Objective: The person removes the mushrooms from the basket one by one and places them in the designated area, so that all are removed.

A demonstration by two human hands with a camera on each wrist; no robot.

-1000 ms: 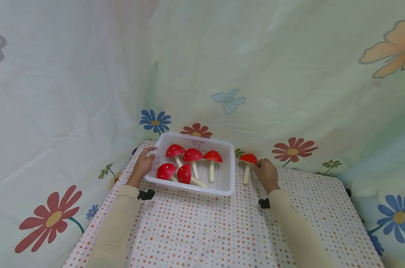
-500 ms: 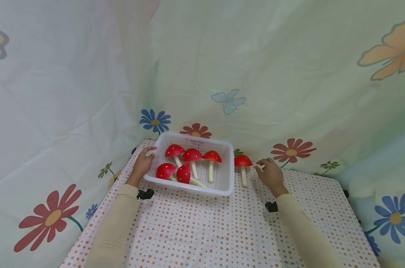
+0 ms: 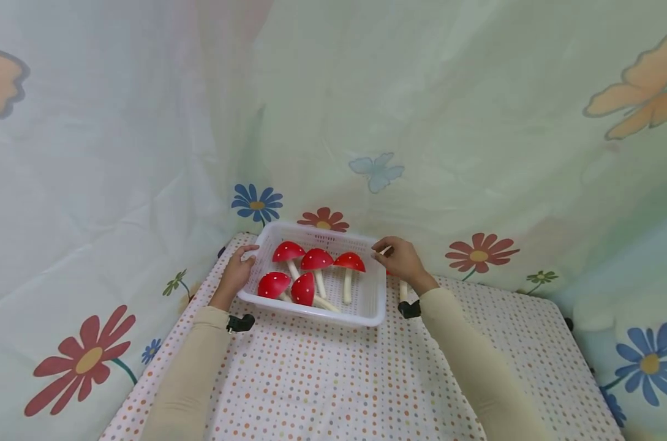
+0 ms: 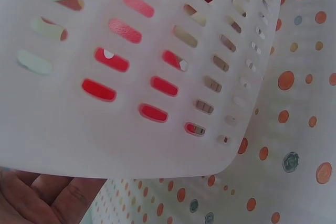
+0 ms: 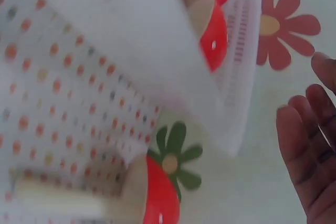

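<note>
A white plastic basket with slotted walls stands at the back of the table in the head view. Inside lie several toy mushrooms with red white-dotted caps and cream stems. My left hand grips the basket's left end at the rim; some of its fingers are hidden behind the rim in the left wrist view. Above the basket's right end is my right hand, fingers loosely bent with nothing between them. One more mushroom lies on the table just right of the basket, partly covered by that hand in the head view.
A dotted cloth covers the table. Behind and to the sides hangs a pale curtain printed with flowers and butterflies, close to the basket's back edge. A small black camera sits on my right wrist.
My right hand has let go of the loose mushroom, which slid left against the basket's side, and has moved left to the basket's right end. My left hand stays on the basket.
</note>
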